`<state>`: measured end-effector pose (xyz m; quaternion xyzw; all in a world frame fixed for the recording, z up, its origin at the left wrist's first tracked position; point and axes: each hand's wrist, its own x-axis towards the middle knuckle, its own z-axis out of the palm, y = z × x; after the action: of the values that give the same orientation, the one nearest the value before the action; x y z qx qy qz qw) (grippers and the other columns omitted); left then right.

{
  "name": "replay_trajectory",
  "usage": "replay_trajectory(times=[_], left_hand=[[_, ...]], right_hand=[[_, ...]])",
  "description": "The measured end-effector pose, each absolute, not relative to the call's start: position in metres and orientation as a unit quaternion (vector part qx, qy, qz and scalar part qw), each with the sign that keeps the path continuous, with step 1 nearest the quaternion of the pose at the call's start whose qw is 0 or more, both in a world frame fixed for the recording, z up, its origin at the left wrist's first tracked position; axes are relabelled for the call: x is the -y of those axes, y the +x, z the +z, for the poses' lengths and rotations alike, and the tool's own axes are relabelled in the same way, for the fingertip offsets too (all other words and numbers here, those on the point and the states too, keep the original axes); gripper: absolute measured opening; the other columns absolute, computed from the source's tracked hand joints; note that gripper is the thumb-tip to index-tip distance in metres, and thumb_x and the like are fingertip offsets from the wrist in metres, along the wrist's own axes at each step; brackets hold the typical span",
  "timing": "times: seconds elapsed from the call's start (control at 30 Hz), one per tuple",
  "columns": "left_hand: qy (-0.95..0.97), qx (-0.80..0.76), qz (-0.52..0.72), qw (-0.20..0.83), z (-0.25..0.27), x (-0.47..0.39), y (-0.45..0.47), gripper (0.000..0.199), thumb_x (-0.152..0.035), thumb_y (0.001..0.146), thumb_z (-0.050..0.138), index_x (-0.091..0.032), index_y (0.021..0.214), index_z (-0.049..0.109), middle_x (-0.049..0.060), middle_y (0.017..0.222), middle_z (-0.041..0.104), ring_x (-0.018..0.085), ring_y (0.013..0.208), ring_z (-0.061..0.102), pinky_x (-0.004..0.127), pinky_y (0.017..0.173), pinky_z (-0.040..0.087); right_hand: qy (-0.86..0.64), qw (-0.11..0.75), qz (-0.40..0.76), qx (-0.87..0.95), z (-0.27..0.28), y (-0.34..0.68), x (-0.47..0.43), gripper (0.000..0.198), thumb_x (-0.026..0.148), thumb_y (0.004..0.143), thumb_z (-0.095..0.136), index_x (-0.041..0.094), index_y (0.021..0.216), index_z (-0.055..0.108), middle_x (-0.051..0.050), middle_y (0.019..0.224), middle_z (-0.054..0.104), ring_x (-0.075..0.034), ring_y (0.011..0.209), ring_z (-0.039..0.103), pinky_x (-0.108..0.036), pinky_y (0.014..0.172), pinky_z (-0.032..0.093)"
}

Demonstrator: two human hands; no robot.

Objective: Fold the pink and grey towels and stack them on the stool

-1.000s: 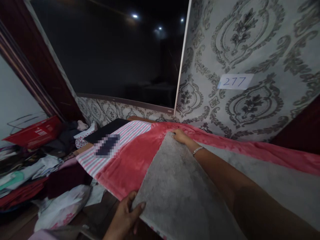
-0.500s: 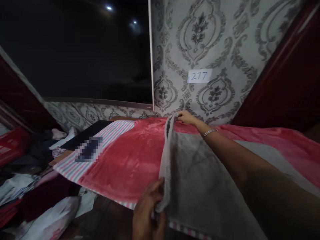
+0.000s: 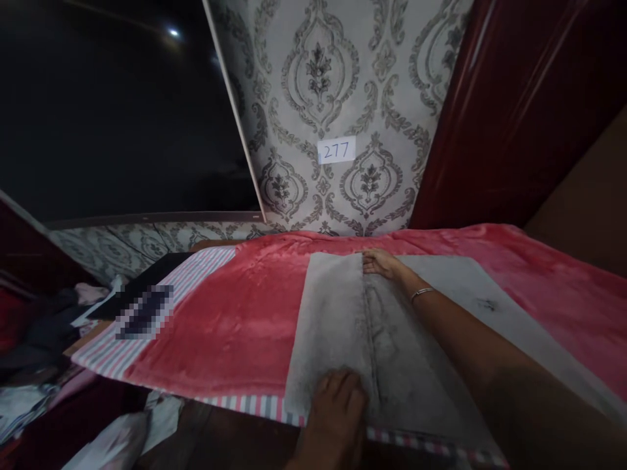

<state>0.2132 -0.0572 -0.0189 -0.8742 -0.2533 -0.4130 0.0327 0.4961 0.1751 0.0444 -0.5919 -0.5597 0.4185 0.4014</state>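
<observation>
Gray cloth (image 3: pixel 327 307) is lying under both hands, a strip of it doubled over, its edge running from the right hand's fingers toward the left hand. Fingers of the right hand (image 3: pixel 383 264) are bending against the far end of that edge; whether they are pinching it, I cannot tell. Fingers of the left hand (image 3: pixel 339 405) are curling down on the near end of the strip, and their grip is likewise impossible to tell. Red plush fabric (image 3: pixel 230 320) is spreading left of both sets of fingers, while striped fabric (image 3: pixel 247 405) is showing just beside the left fingers. Beyond the right fingers, a paper label (image 3: pixel 336 150) reading 277 is hanging on patterned wallpaper (image 3: pixel 318 78).
</observation>
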Motion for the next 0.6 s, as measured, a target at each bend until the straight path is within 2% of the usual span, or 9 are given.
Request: replay_trajectory(times=[0.07, 0.13, 0.3, 0.4, 0.53, 0.6], left_hand=[[-0.865, 0.26, -0.429, 0.005, -0.01, 0.06, 0.212, 0.051, -0.002, 0.072, 0.044, -0.016, 0.119, 0.056, 0.015, 0.113, 0.071, 0.026, 0.109, 0.065, 0.043, 0.094, 0.054], [-0.86, 0.253, -0.443, -0.005, 0.001, 0.062, 0.215, 0.053, 0.0, 0.072, 0.041, -0.016, 0.121, 0.055, 0.015, 0.114, 0.071, 0.026, 0.11, 0.065, 0.043, 0.094, 0.055], [-0.865, 0.237, -0.442, -0.005, 0.015, 0.063, 0.238, 0.048, 0.0, 0.075, 0.041, -0.016, 0.118, 0.058, 0.015, 0.112, 0.072, 0.024, 0.109, 0.066, 0.042, 0.092, 0.055], [-0.876, 0.202, -0.438, 0.027, 0.004, 0.063, 0.26, 0.037, -0.003, 0.079, 0.044, -0.017, 0.109, 0.061, 0.014, 0.108, 0.073, 0.023, 0.106, 0.067, 0.039, 0.091, 0.054], [-0.901, 0.186, -0.38, 0.099, -0.015, 0.063, 0.282, 0.015, -0.01, 0.085, 0.058, -0.018, 0.097, 0.063, 0.01, 0.103, 0.073, 0.023, 0.102, 0.066, 0.038, 0.091, 0.051], [-0.906, 0.185, -0.366, 0.101, -0.017, 0.063, 0.285, 0.011, -0.013, 0.086, 0.06, -0.018, 0.096, 0.063, 0.01, 0.101, 0.073, 0.022, 0.099, 0.065, 0.037, 0.09, 0.05]], right_hand=[[-0.593, 0.412, 0.41, 0.557, 0.042, 0.493, -0.177, 0.034, 0.029, 0.091, 0.055, 0.016, 0.12, 0.069, -0.011, 0.09, 0.076, -0.018, 0.073, 0.071, -0.034, 0.074, 0.06], [-0.598, 0.427, 0.382, 0.561, 0.043, 0.487, -0.182, 0.042, 0.023, 0.085, 0.063, 0.018, 0.127, 0.067, -0.01, 0.102, 0.075, -0.019, 0.083, 0.071, -0.035, 0.081, 0.059], [-0.599, 0.464, 0.287, 0.586, 0.054, 0.489, -0.192, 0.058, 0.006, 0.073, 0.058, 0.02, 0.127, 0.07, -0.005, 0.121, 0.073, -0.02, 0.112, 0.064, -0.033, 0.103, 0.048], [-0.618, 0.467, 0.25, 0.581, 0.051, 0.511, -0.186, 0.061, 0.004, 0.07, 0.053, 0.02, 0.126, 0.071, -0.005, 0.122, 0.073, -0.02, 0.114, 0.064, -0.032, 0.105, 0.047], [-0.665, 0.446, 0.232, 0.552, 0.032, 0.537, -0.175, 0.06, 0.004, 0.07, 0.055, 0.019, 0.126, 0.071, -0.006, 0.119, 0.074, -0.021, 0.107, 0.068, -0.034, 0.099, 0.051], [-0.679, 0.438, 0.225, 0.545, 0.022, 0.541, -0.173, 0.059, 0.006, 0.071, 0.057, 0.019, 0.127, 0.07, -0.007, 0.122, 0.073, -0.021, 0.109, 0.067, -0.035, 0.1, 0.051]])
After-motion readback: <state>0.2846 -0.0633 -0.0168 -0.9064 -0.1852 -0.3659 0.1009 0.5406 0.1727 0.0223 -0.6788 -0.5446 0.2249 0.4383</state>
